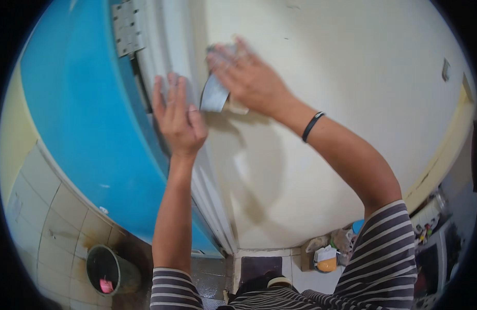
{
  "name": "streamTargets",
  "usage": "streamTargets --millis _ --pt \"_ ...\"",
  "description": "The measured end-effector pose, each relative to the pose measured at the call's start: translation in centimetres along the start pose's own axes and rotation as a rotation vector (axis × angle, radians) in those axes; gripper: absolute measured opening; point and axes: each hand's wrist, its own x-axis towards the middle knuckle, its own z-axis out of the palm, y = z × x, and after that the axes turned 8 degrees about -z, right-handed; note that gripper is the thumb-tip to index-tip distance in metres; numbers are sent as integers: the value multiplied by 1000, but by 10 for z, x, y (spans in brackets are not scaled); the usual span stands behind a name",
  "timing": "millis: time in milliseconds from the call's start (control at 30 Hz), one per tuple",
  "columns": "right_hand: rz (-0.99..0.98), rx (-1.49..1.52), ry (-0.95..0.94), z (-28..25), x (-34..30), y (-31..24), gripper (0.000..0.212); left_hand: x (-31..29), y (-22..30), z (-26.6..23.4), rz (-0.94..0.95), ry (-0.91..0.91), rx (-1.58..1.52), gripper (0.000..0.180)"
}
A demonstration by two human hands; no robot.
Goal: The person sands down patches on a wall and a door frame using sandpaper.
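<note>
My right hand [256, 82] presses a grey sheet [215, 95], which looks like sandpaper, against the cream wall [331, 150] beside the door frame. Its fingers lie over the upper part of the sheet and are blurred; a grey flap hangs out below them, with a beige edge next to it. Lower and to the left, my left hand [181, 124] rests flat on the white door frame [174, 36], fingers stretched upward and holding nothing. Just left of that hand stands the blue door [88, 119], with a metal hinge [128, 28] near the top.
A dark bucket [126, 276] with a pink item inside stands at the lower left by a tiled wall [57, 222]. Below the cream wall, a dark mat [260, 266] and several household items [326, 256] lie on the floor. A small metal fitting [445, 70] is at the far right.
</note>
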Motion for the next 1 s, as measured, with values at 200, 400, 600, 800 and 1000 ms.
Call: streamTargets --millis 200,400,600,800,1000 --pt "-48 287 -160 -15 -71 -93 38 -3 -5 -3 9 -12 90 49" --pt "289 376 -58 -69 -140 -127 38 -3 -2 -2 24 -22 130 50" --pt "685 34 -33 -83 -199 -94 42 -7 -1 -10 42 -29 213 55" --pt "715 -19 -31 -57 -201 -95 43 -8 -6 -9 53 -18 320 50" --pt "504 106 -18 -35 -187 -121 40 -2 1 -8 98 9 367 48"
